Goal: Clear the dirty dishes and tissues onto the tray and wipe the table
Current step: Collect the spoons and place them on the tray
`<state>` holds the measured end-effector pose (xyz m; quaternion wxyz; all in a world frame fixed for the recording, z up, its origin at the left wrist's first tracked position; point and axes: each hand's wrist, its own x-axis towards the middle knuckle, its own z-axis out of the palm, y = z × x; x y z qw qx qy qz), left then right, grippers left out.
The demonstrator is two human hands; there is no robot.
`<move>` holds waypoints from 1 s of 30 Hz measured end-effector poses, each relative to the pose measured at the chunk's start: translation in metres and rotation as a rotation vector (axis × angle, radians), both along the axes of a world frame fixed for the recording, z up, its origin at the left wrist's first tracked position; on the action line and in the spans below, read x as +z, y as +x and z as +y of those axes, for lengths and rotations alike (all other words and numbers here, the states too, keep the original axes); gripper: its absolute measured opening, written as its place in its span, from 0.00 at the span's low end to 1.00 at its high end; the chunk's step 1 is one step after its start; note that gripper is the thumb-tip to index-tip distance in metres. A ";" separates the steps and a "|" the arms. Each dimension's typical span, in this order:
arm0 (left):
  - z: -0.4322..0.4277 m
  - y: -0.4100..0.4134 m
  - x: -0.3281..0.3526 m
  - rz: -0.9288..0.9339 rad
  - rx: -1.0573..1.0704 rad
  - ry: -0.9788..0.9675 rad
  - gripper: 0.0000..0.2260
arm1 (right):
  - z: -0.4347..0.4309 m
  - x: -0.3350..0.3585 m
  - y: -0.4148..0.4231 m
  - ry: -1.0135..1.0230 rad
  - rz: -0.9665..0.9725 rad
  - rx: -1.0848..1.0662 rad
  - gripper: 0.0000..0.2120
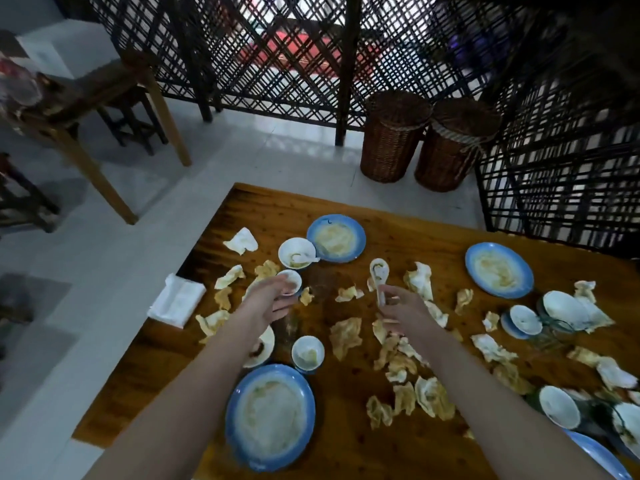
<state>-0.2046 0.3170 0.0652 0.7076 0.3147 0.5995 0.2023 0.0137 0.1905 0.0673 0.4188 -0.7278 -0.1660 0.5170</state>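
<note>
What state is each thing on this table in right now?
Left hand: grips small bowl, soiled.
Right hand: pinches white spoon by its handle.
Near blue plate: dirty, flat on the table.
Far bowl: dirty, second spoon resting inside.
Tissues: crumpled, stained, scattered.
White cloth: folded, at table edge.

Your bench (398, 230) is glossy wood; on it, plates (360, 233) look glazed ceramic, tissues (346, 337) crumpled matt paper; beyond it, baskets (391, 140) rough wicker.

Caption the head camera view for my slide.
At a tissue-strewn table, left hand grips a small bowl, right hand holds a spoon.
</note>
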 end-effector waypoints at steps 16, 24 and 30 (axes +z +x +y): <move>0.094 0.074 -0.068 -0.028 -0.087 -0.169 0.12 | 0.018 -0.043 0.015 -0.092 0.019 -0.233 0.21; 0.105 0.082 -0.076 -0.011 -0.108 -0.217 0.12 | 0.007 -0.046 0.012 -0.115 -0.011 -0.317 0.18; 0.103 0.075 -0.072 0.008 -0.044 -0.194 0.07 | -0.002 -0.038 0.007 -0.096 0.021 -0.336 0.20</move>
